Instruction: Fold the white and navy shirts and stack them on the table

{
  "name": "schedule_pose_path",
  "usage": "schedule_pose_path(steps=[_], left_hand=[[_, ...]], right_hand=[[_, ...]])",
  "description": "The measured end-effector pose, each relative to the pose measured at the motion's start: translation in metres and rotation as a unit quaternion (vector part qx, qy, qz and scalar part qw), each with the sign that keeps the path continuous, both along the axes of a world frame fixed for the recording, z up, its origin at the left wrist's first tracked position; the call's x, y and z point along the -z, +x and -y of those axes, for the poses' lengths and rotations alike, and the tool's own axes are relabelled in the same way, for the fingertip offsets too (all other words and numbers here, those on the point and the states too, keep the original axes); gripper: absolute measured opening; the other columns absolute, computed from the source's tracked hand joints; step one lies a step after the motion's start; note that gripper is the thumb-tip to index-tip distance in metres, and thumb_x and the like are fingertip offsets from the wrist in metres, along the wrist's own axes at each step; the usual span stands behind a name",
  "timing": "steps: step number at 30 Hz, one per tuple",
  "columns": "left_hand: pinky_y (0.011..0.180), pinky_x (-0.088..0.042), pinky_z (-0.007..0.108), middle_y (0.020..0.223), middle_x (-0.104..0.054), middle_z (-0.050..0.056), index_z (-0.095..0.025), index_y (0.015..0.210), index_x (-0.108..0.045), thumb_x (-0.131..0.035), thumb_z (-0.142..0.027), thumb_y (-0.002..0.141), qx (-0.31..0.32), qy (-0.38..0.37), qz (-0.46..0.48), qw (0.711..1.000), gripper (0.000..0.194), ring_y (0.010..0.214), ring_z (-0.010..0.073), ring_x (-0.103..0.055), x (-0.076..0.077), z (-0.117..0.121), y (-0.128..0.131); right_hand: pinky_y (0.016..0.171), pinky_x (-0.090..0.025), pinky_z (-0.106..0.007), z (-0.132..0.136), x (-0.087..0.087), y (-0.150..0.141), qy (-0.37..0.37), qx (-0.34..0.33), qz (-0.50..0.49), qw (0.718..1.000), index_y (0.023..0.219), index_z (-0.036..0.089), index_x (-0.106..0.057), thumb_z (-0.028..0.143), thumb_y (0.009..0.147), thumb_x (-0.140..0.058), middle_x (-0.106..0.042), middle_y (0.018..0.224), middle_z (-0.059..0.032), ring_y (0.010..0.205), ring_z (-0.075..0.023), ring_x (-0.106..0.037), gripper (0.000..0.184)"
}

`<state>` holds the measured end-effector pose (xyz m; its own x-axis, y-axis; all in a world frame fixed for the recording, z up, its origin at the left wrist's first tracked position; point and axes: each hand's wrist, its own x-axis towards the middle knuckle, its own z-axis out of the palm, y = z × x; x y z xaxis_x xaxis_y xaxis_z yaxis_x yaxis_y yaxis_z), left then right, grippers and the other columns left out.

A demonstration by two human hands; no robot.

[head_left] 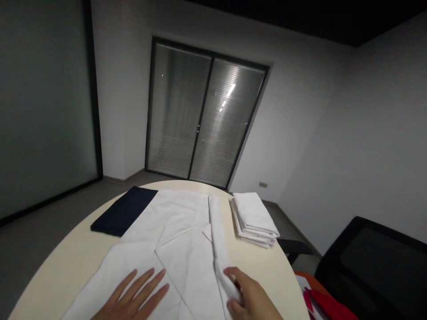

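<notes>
A white coat (pixel 187 240) with a pointed lapel lies spread over the round table, its right side turned over in a long narrow fold. My left hand (pixel 135 295) rests flat on the cloth at the lower left, fingers spread. At the lower right, my right hand (pixel 250 295) is closed on the folded edge, thumb and fingers on either side of the cloth. The coat's near end runs out of the bottom of the view.
A folded dark navy cloth (pixel 123 211) lies on the table (pixel 56 278) at the left. Folded white cloths (pixel 255 218) are stacked at the right edge. Beyond that edge stand a black mesh chair (pixel 373 266) and red cloth (pixel 330 304) on an orange surface.
</notes>
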<state>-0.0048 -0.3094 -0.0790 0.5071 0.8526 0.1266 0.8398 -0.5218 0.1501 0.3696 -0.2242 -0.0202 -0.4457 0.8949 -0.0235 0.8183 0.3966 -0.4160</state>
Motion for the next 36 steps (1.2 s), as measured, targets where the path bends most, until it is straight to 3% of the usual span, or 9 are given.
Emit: schedule_pose_path(steps=[5,9,11,16,19,22,27,32,36], left_hand=[[0.121,-0.038,0.059,0.166,-0.033,0.000,-0.048,0.161,-0.023,-0.063,-0.052,0.098,-0.016,0.003,0.020,1.000,0.075,0.149,0.0363,-0.043,-0.012,0.011,0.003],[0.123,-0.033,0.062,0.167,-0.034,0.001,-0.044,0.162,-0.027,-0.063,-0.053,0.098,-0.028,0.029,0.028,0.999,0.074,0.150,0.0355,-0.041,-0.005,0.016,0.004],[0.122,-0.034,0.062,0.167,-0.035,0.001,-0.045,0.162,-0.028,-0.061,-0.054,0.099,-0.028,0.026,0.031,0.999,0.071,0.150,0.0345,-0.041,-0.006,0.018,0.006],[0.123,-0.033,0.061,0.168,-0.033,0.000,-0.044,0.162,-0.027,-0.052,-0.056,0.104,-0.027,0.036,0.026,0.999,0.065,0.151,0.0333,-0.040,-0.008,0.020,0.006],[0.123,-0.033,0.060,0.168,-0.034,-0.002,-0.046,0.162,-0.027,-0.050,-0.058,0.104,-0.027,0.055,0.024,0.998,0.063,0.151,0.0333,-0.041,-0.005,0.020,0.003],[0.123,-0.035,0.059,0.167,-0.034,-0.003,-0.047,0.162,-0.027,-0.049,-0.057,0.104,-0.025,0.047,0.025,0.998,0.062,0.151,0.0329,-0.040,-0.005,0.020,0.000],[0.123,-0.035,0.059,0.167,-0.034,-0.002,-0.047,0.161,-0.029,-0.050,-0.056,0.104,-0.034,0.019,0.046,0.998,0.061,0.152,0.0325,-0.039,-0.014,0.022,-0.001],[0.122,-0.037,0.061,0.168,-0.032,-0.003,-0.047,0.161,-0.030,-0.052,-0.053,0.104,-0.039,0.016,0.037,0.998,0.061,0.152,0.0330,-0.038,-0.016,0.022,0.002],[0.122,-0.038,0.059,0.167,-0.035,-0.002,-0.045,0.162,-0.031,-0.057,-0.050,0.102,-0.026,0.037,0.023,0.999,0.065,0.150,0.0333,-0.042,-0.011,0.018,0.001]], right_hand=[[0.098,-0.056,-0.040,0.007,-0.018,0.035,0.037,0.060,0.036,0.997,0.158,0.021,-0.037,0.031,0.089,-0.049,-0.073,0.125,-0.0140,0.114,-0.0285,-0.071,0.071],[0.093,-0.059,-0.049,0.016,-0.020,0.083,0.026,0.126,0.197,0.972,0.152,0.021,-0.051,0.032,0.090,-0.049,-0.072,0.125,-0.0186,0.105,-0.0351,-0.075,0.063],[0.098,-0.057,-0.054,0.023,-0.030,0.084,0.067,0.112,0.236,0.963,0.146,0.021,-0.059,0.038,0.091,-0.051,-0.068,0.133,-0.0202,0.108,-0.0389,-0.073,0.058],[0.114,-0.048,-0.055,0.040,-0.073,-0.005,0.150,-0.072,0.137,0.976,0.156,0.029,-0.046,0.046,0.099,-0.055,-0.056,0.151,-0.0118,0.137,-0.0337,-0.055,0.060],[0.126,-0.027,-0.057,0.028,-0.072,-0.062,0.119,-0.189,0.112,0.968,0.159,0.033,-0.039,0.043,0.097,-0.063,-0.041,0.165,-0.0054,0.153,-0.0320,-0.034,0.067],[0.126,-0.019,-0.064,0.006,-0.041,-0.085,0.071,-0.159,0.134,0.976,0.160,0.026,-0.038,0.049,0.100,-0.057,-0.034,0.169,-0.0089,0.155,-0.0376,-0.026,0.067],[0.127,-0.017,-0.062,-0.014,0.001,-0.079,0.082,-0.124,0.120,0.982,0.162,0.028,-0.035,0.044,0.106,-0.042,-0.032,0.170,-0.0054,0.158,-0.0335,-0.022,0.058],[0.124,-0.020,-0.063,-0.019,-0.016,-0.091,0.074,-0.142,0.133,0.978,0.156,0.022,-0.043,0.042,0.102,-0.050,-0.042,0.164,-0.0125,0.152,-0.0365,-0.032,0.058],[0.111,-0.039,-0.055,-0.033,-0.031,-0.142,0.114,-0.161,0.122,0.973,0.147,0.025,-0.051,0.048,0.100,-0.054,-0.063,0.137,-0.0147,0.128,-0.0335,-0.056,0.053]])
